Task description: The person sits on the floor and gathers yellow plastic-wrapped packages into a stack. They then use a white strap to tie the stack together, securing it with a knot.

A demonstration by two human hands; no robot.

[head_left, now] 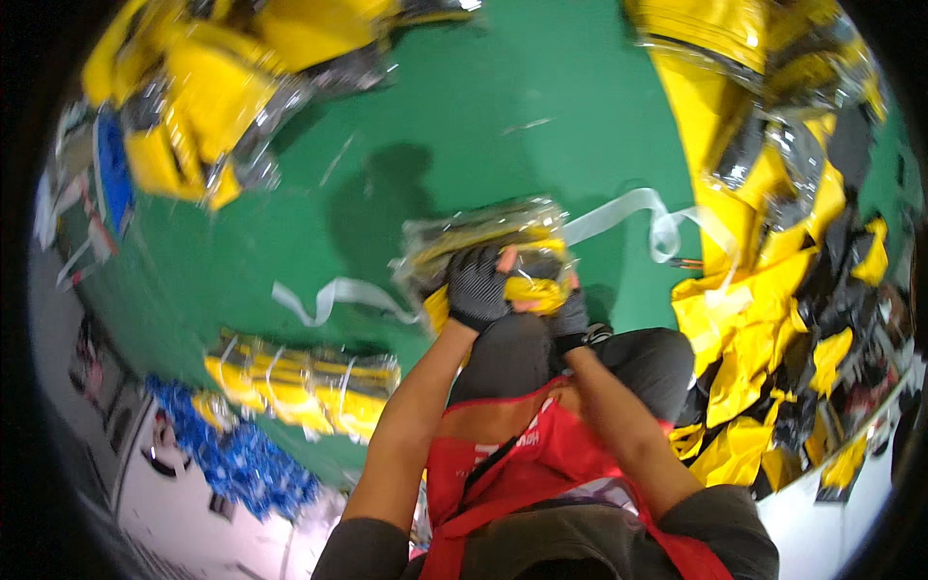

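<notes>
A bundle of yellow and black goods in clear plastic bags (536, 238) rests in front of my knees. My left hand (478, 288), in a dark fingerless glove, is closed over its near side with the fingertips bare. At the bundle's lower right corner, my right hand (572, 314) grips it, also gloved; the knee and the bundle partly hide its fingers. A white strap (628, 206) runs out from the bundle's right side and curls. Its other end (338, 290) trails out to the left over the green surface.
A tied stack of yellow and black packages (300, 382) lies at lower left, beside blue patterned material (227, 449). Yellow bagged goods (217, 82) are heaped at far left. More yellow packages (710, 39) and loose yellow and black sheets (744, 329) line the right side.
</notes>
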